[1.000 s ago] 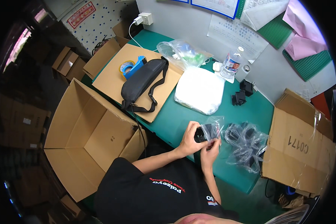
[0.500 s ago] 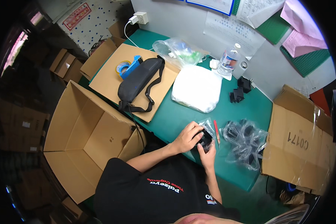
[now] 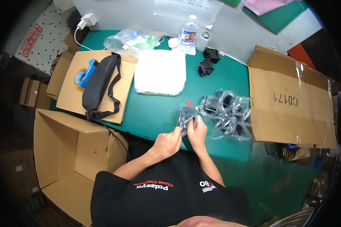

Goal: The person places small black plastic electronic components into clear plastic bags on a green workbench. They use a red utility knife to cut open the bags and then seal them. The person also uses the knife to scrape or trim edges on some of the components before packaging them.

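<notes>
Both hands meet over the near edge of the green table [image 3: 155, 109]. My left hand [image 3: 169, 141] and my right hand [image 3: 197, 131] together pinch a small clear plastic bag with a black part inside [image 3: 186, 116]. Just right of it lies a pile of several more bagged black parts [image 3: 226, 113]. A red pen-like stick [image 3: 189, 103] lies on the mat right above the held bag.
An open cardboard box [image 3: 70, 151] stands at my left. A black sling bag [image 3: 98, 85] and a blue tape dispenser [image 3: 82, 75] rest on flat cardboard. A white foam stack [image 3: 161, 72], a water bottle [image 3: 188, 34], black adapters [image 3: 206, 64] and a flattened carton [image 3: 291, 102] lie further out.
The bagged black part stays in both hands; my fingers have shifted along its lower edge. My head has moved, so the table sits differently in view.
</notes>
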Motion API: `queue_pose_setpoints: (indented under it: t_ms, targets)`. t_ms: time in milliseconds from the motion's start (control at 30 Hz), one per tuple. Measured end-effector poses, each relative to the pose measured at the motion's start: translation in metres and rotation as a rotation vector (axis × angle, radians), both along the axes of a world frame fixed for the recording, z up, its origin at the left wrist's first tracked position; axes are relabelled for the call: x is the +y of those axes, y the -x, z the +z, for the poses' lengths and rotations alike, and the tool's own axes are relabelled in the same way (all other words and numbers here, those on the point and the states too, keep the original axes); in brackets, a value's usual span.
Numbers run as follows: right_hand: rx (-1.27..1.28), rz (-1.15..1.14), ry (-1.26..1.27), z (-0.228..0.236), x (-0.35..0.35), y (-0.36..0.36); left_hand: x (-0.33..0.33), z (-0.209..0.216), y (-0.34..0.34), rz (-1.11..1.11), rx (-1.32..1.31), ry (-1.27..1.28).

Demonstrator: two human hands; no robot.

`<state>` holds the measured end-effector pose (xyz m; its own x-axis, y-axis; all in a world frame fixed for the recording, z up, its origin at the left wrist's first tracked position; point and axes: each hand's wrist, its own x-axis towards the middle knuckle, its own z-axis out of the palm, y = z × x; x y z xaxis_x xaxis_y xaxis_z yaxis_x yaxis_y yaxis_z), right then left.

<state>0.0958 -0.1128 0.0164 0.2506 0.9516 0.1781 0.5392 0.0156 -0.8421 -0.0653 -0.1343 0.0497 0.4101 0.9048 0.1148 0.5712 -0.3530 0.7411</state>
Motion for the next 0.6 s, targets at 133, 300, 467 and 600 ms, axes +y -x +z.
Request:
queue_pose_setpoints:
  t_ms: [133,300,467,600]
  targets:
    - [-0.140,0.154,0.126,-0.004,0.006,-0.007,0.025,-0.001,0.017,0.148,-0.239,0.074]
    - [-0.066,0.200,0.078,0.031,-0.002,-0.009,0.047,-0.002,0.040,0.280,-0.469,0.401]
    - [0.006,0.504,-0.072,0.022,0.002,-0.029,0.049,-0.012,0.043,0.318,-0.809,0.619]
    - [-0.046,0.402,0.077,0.039,-0.002,-0.024,0.047,-0.006,0.043,0.186,-0.844,0.614]
